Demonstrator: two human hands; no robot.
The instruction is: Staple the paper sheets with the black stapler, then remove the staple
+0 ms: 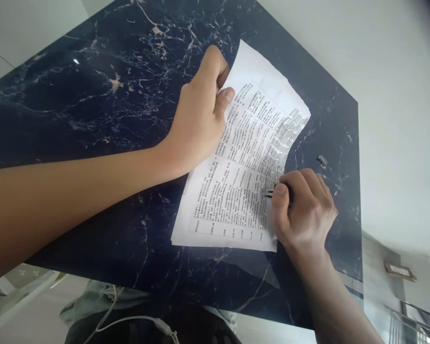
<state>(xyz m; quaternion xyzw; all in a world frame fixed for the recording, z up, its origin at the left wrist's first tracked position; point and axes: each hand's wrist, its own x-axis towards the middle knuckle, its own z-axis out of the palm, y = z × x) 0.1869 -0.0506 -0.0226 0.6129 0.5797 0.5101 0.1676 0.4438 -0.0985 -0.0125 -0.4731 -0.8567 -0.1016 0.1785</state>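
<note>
Our left hand pinches the printed paper sheet at its top-left corner, nr the marble table middle. Right hand is clenched round a small dark clip on the sheet's right edge, w/ another metal clip lying loose by the table's right edge.

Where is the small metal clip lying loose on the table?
In the head view, the small metal clip lies on the dark marble table, right of the printed paper, just beyond the right hand.

Bright, even daylight fills the scene, and the dark polished counter carries a small white glint near its upper left and a pale reflection under the paper. Soft shadows sit beneath the hands. Straight edges bow outward toward the corners, and the lower right corner looks smeared and blurry.
</note>
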